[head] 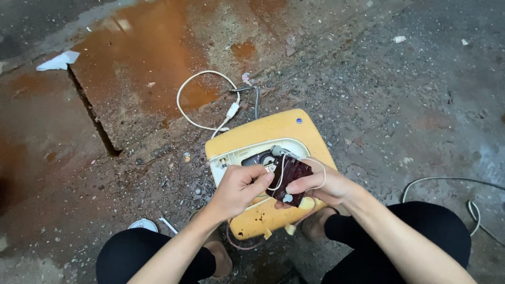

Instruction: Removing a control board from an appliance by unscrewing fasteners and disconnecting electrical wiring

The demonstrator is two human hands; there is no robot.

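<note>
Head view: rough grey concrete floor [410,105], wet and stained, rust-orange puddle [142,58] at upper left beside a dark crack [92,113]. Scrap of white paper [58,61] near the top-left edge. Yellow appliance casing [273,131] lying on the floor between the knees, white cord [194,100] looping away behind it. Right hand [321,186] closed around a dark red circuit board [289,176] just above the casing; left hand [236,189] pinching a thin white wire [279,176] at the board. Another grey cable [452,181] at far right.
</note>
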